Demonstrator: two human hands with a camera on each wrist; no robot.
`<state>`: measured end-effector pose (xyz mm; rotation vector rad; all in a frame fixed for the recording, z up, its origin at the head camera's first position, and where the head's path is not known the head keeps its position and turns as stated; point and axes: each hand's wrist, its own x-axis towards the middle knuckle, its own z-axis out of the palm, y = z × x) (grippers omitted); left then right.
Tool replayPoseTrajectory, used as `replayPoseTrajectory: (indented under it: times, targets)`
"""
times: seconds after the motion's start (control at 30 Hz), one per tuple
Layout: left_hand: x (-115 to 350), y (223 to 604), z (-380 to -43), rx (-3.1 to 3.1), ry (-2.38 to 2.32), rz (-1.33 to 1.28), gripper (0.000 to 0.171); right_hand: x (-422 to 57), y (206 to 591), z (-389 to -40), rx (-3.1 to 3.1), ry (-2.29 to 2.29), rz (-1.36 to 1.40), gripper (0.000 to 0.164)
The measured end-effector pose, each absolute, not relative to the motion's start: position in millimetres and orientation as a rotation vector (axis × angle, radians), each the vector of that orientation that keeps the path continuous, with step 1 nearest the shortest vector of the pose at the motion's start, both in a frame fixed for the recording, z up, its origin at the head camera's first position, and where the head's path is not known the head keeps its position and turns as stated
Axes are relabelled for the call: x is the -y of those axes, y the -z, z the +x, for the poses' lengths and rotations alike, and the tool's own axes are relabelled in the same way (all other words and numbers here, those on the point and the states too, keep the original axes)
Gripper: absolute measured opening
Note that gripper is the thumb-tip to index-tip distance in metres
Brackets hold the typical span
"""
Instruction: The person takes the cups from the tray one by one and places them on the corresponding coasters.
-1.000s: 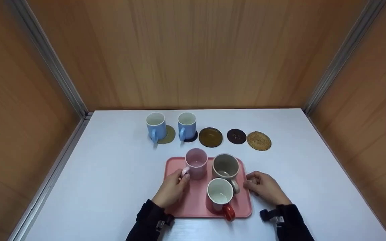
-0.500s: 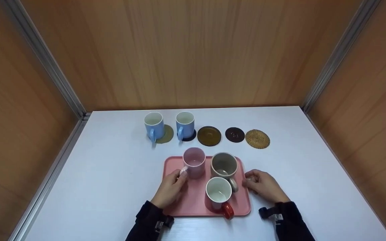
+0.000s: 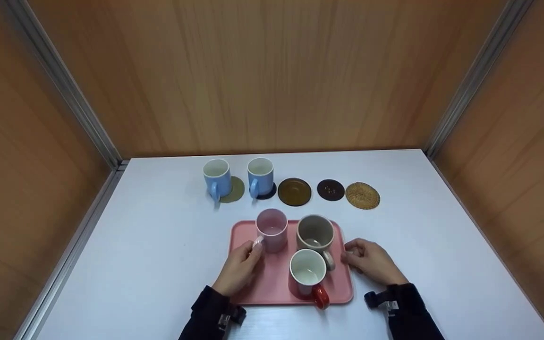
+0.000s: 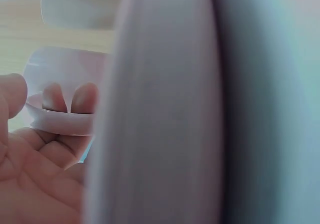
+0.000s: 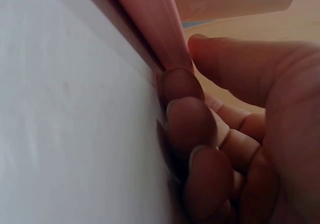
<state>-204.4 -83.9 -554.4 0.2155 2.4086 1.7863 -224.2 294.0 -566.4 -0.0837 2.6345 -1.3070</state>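
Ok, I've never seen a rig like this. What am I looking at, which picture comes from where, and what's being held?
There's no machine: a person is working bare-handed. The wide picture comes from a camera on the head, looking forward and down; the two close-ups come from cameras on the wrists.

On the white table is a pink tray with a grey mug and a red-handled white mug. Behind it runs a row of five round coasters, with two blue mugs at the leftmost two.

The left hand grips the pink mug by its handle; whether that mug touches the tray is hard to tell. The right hand holds the tray's right edge.
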Motion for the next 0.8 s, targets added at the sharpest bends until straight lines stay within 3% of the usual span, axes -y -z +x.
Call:
replayPoseTrajectory:
  times: [0.8]
  targets:
    - [83.0,552.2,-198.5,-2.39,-1.812,0.209,0.042,-293.2,565.0,-223.8,-2.618,1.305,-0.041,0.039]
